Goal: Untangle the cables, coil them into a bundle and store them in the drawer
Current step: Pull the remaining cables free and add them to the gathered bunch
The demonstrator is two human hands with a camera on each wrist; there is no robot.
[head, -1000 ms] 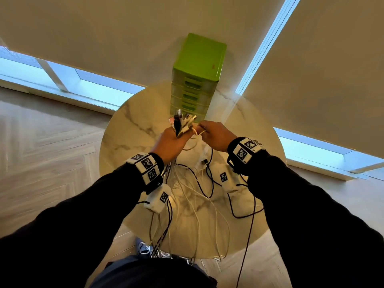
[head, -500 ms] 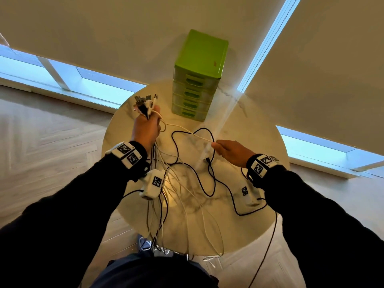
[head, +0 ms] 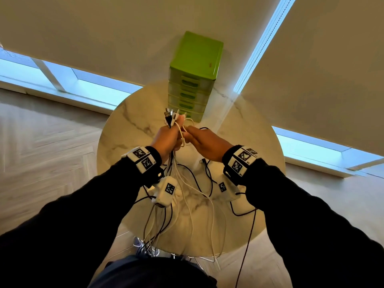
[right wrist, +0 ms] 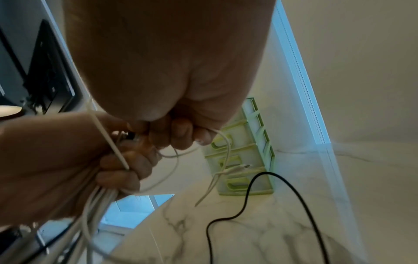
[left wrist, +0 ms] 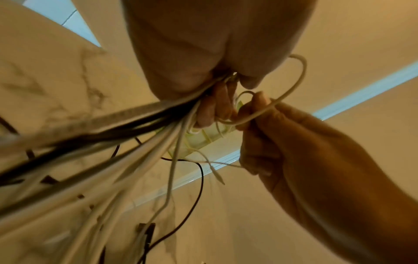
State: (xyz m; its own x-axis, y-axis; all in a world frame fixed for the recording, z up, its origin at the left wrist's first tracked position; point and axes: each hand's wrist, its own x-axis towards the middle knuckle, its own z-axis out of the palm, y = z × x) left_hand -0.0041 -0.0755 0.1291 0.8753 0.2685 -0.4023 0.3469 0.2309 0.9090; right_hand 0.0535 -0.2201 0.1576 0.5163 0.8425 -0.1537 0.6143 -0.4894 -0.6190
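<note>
My left hand (head: 169, 135) grips a bunch of white and black cables (head: 182, 183) above the round marble table (head: 128, 117). Their plug ends (head: 171, 116) stick up out of my fist. The cables hang down past the table's near edge. My right hand (head: 199, 138) is close beside the left and pinches a thin white cable loop (left wrist: 294, 84) between thumb and fingers (right wrist: 181, 135). The green drawer unit (head: 195, 80) stands at the table's far edge, all drawers closed. In the right wrist view my left hand (right wrist: 68, 160) holds the white cable strands (right wrist: 95, 205).
A loose black cable (right wrist: 248, 196) lies on the marble in front of the drawer unit (right wrist: 244, 157). Beige roller blinds and bright window strips surround the table. Wooden floor lies to the left. Cable ends dangle near my legs (head: 149, 248).
My left hand moved from the table's left back to the middle with the bunch. My right hand came up from the right to meet it and now pinches the white loop.
</note>
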